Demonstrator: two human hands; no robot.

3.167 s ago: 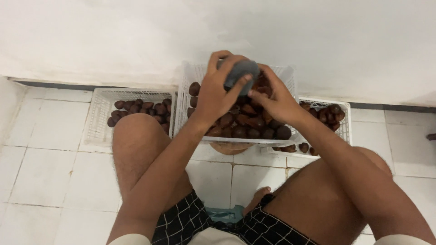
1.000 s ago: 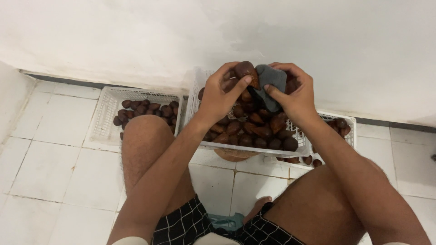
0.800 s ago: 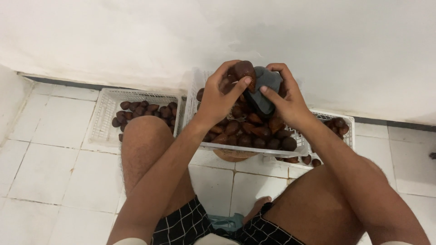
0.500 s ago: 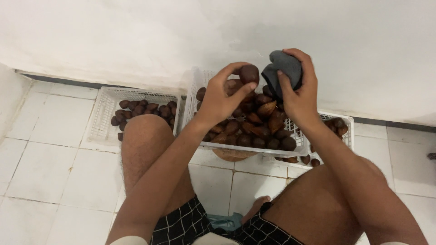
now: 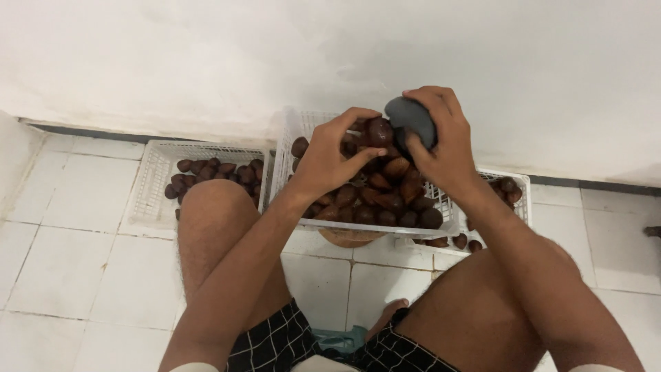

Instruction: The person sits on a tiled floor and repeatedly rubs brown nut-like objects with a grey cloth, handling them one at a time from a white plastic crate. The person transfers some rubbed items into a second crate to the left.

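My left hand [image 5: 329, 155] pinches one dark brown scaly fruit [image 5: 379, 131] above the middle white basket [image 5: 289, 138], which is heaped with the same brown fruits [image 5: 375, 200]. Beside it, my right hand [image 5: 444, 148] grips a dark grey rounded pad [image 5: 411, 118], held close against the fruit. Both hands hover over the basket, near the white wall.
A white basket [image 5: 148, 186] at left holds a few fruits along its far side. Another white basket [image 5: 518, 186] at right is partly hidden by my arm. Loose fruits [image 5: 467, 242] lie by it. My bare knees and checked shorts fill the foreground on white floor tiles.
Both hands have risen a little from the heap. The right hand with the grey pad swung up and away, then came back down against the fruit held by the left hand.
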